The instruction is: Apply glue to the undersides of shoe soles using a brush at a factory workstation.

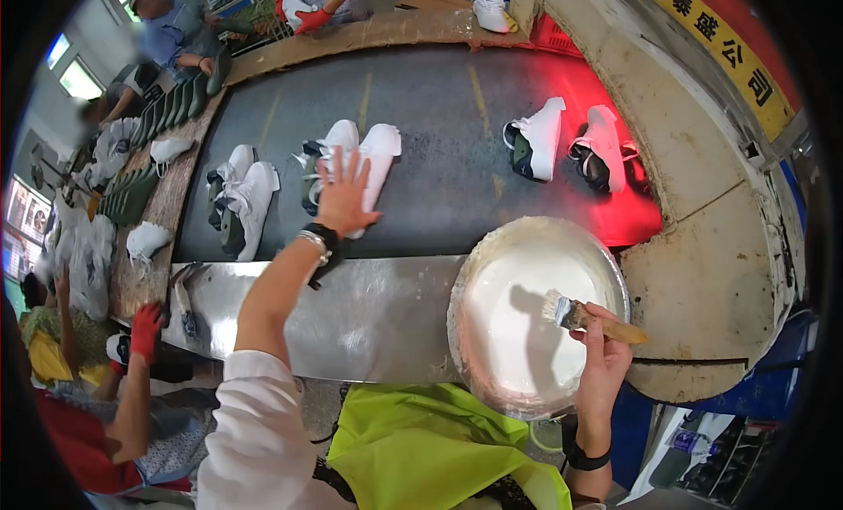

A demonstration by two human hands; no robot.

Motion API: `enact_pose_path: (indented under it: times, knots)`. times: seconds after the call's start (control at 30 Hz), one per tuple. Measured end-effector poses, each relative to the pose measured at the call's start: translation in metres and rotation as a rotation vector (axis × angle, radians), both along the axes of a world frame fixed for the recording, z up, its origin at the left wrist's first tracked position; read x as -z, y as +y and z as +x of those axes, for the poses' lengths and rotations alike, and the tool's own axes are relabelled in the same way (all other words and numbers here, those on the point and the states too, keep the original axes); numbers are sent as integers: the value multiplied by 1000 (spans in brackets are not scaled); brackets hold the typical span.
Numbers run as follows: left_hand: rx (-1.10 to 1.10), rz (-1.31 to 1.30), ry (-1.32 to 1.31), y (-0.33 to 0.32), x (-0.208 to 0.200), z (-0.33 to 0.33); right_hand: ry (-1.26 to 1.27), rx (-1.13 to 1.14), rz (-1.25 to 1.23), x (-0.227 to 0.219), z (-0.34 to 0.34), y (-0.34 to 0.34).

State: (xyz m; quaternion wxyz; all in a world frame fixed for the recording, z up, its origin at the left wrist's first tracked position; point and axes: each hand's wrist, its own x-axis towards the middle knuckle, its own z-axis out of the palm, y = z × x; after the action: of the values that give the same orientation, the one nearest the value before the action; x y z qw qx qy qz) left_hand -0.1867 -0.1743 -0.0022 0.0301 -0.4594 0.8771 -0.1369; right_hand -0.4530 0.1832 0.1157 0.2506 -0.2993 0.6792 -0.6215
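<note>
My left hand (pixel 345 198) reaches over the dark conveyor belt with its fingers spread, lying on or just above a pair of white shoes on green lasts; contact is hard to tell. The nearer white shoe (pixel 383 150) shows beside my fingertips, and its partner (pixel 341 137) lies just left of it. In my right hand (pixel 601 356) is a paintbrush (pixel 619 329) with a wooden handle, gripped between thumb and fingers. Its pale, coated bristles hang above a large round basin (pixel 463 334) of white liquid. The brush and hand cast a shadow on the liquid.
Another white pair (pixel 250 202) lies left on the belt (pixel 421 97). To the right, a pair (pixel 536 141) nears a red-lit machine opening (pixel 628 194). A metal ledge (pixel 369 317) borders the belt. Co-workers with red gloves (pixel 147 330) stand at the left and far side.
</note>
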Motion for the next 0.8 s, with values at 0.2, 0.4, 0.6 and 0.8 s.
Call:
enact_pose_path:
  times: [0.2, 0.4, 0.6, 0.8]
  knots:
    - [-425, 84, 165, -25, 21, 86, 28, 25, 59, 0, 9, -7]
    - [-423, -38, 251, -41, 27, 75, -12, 13, 107, -6, 30, -41]
    - [-142, 296, 254, -2, -37, 90, -17, -99, 48, -11, 36, -16]
    - [350, 78, 37, 157, -76, 83, -86, -4, 64, -8, 49, 42]
